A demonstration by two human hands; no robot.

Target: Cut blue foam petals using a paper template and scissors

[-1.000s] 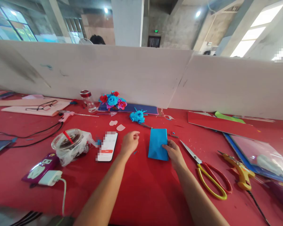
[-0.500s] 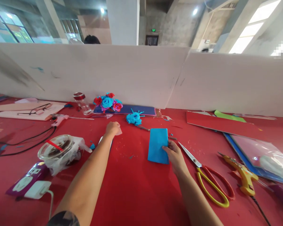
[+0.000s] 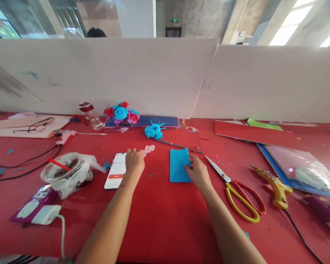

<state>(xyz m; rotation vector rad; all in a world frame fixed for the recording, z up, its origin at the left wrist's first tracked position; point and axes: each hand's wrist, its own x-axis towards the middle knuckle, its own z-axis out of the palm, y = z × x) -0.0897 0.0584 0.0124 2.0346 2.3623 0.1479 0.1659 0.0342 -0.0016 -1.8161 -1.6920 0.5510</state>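
The blue sheet (image 3: 178, 167) lies flat on the red table (image 3: 165, 220) – a matte rectangle with straight edges. The right hand (image 3: 198, 173) rests on its right edge, fingers spread and flat, gripping nothing. Bare red surface is open on the near side, between the forearms; beyond the top edge runs the wire stem of a blue paper flower (image 3: 154, 131), and yellow-handled scissors (image 3: 238, 192) lie just right of the hand. The left hand (image 3: 134, 163) is curled beside a phone (image 3: 116, 170), fingertips at pink petal cut-outs (image 3: 148, 149) – whether it pinches them I cannot tell
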